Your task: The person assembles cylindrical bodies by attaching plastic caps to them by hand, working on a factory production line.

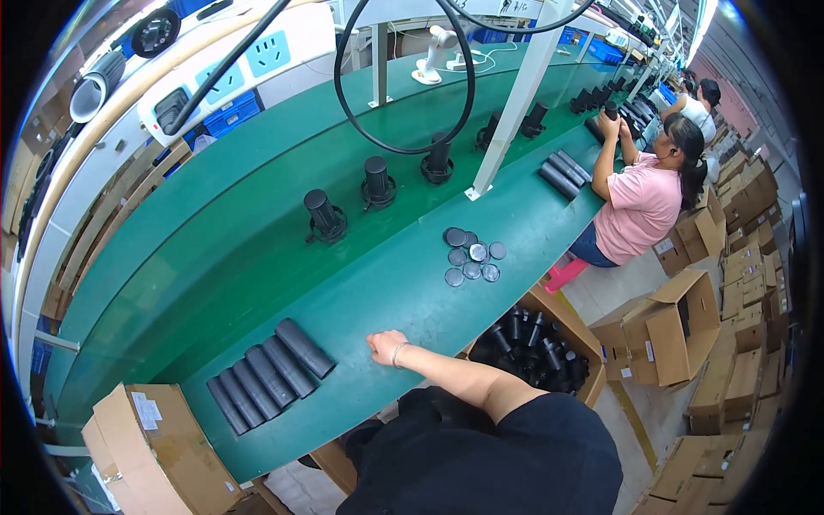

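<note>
My right hand (pixel 388 346) rests on the green worktable (pixel 369 296), its fingers curled in and nothing visible in them. A bracelet circles its wrist. To its left, a row of several black tubes (pixel 273 371) lies side by side; the nearest tube is a short way from the fingers. Farther off to the right, several round black caps (pixel 472 270) lie in a loose cluster, one with a pale, shiny top (pixel 478 252). My left hand is out of view.
Black cylindrical units (pixel 378 180) stand upright along the green channel behind the table. Cartons hold black parts (pixel 541 352) at my right; another carton (pixel 163 446) stands at the table's left end. A white post (pixel 524 103) rises mid-table. A co-worker (pixel 648 184) sits farther right.
</note>
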Motion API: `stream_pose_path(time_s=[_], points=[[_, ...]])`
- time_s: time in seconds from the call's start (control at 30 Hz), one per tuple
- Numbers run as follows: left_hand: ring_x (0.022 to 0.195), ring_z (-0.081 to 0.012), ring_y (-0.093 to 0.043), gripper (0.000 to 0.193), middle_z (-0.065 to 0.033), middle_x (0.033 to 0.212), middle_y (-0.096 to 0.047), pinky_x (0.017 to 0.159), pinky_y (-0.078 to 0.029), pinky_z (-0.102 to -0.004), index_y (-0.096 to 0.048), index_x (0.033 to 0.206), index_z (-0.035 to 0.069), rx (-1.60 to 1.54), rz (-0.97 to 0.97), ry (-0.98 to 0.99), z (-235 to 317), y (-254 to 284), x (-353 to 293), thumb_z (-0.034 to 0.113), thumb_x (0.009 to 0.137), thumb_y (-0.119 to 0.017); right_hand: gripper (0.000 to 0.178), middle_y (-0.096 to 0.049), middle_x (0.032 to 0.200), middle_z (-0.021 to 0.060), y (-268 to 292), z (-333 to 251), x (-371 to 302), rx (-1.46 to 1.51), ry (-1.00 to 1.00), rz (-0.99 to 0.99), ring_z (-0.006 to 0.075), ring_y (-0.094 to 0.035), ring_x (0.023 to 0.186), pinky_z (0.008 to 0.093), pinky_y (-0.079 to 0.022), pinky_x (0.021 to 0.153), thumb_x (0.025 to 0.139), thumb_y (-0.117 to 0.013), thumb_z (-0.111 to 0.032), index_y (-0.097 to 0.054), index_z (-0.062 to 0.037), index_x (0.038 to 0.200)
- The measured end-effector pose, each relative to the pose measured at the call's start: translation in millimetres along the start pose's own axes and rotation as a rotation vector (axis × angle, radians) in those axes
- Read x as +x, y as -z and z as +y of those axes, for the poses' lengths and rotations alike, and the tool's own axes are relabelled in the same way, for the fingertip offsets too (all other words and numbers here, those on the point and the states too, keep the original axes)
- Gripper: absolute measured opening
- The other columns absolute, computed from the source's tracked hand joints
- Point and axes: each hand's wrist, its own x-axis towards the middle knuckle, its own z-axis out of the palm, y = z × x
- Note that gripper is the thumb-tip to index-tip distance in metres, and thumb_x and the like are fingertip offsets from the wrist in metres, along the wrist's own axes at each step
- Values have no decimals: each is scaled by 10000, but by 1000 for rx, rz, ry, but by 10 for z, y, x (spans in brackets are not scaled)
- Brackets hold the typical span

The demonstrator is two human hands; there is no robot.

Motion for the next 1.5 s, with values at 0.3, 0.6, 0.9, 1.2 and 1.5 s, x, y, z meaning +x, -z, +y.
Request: stream_pose_path(time_s=[0.3,0.6,0.9,1.2,1.5], points=[[714,-224,-524,179,-89,777,-548,634,-429,-323,-564,914,11,-212,-371,323,-711,-21,-196,91,754,-571,143,-623,806,110,87,5,51,32,-8,-27,292,-600,790,406,-468,699,679,-568,-179,-550,-104,800],[612,-151,-511,147,-36,691,-544,533,-423,-274,-572,881,21,-345,-543,436,-764,-191,126,138,793,-574,182,-610,779,113,-206,118,-24,237,90,73,292,-587,765,377,-463,692,707,-582,-237,-558,-91,813],[817,-210,-595,294,-125,873,-628,730,-464,-310,-614,921,15,-176,-297,366,-142,279,-593,278,791,-597,242,-609,757,161,-218,-867,-433,-13,268,-132,308,-597,731,384,-472,661,733,-606,-196,-582,-48,923],[891,-262,-594,273,-139,901,-630,810,-454,-342,-624,891,49,-205,0,1068,-904,719,-2106,277,747,-577,298,-601,761,128,-1570,-2295,-800,-274,792,-709,232,-594,683,330,-475,644,721,-632,-124,-566,-38,999],[820,-234,-590,280,-137,866,-616,747,-463,-333,-590,938,22,-363,312,1233,-923,762,-2546,240,762,-594,350,-575,981,182,-2544,-3465,-1073,-789,1178,-917,339,-547,922,389,-447,799,735,-618,-161,-542,-51,1059]])
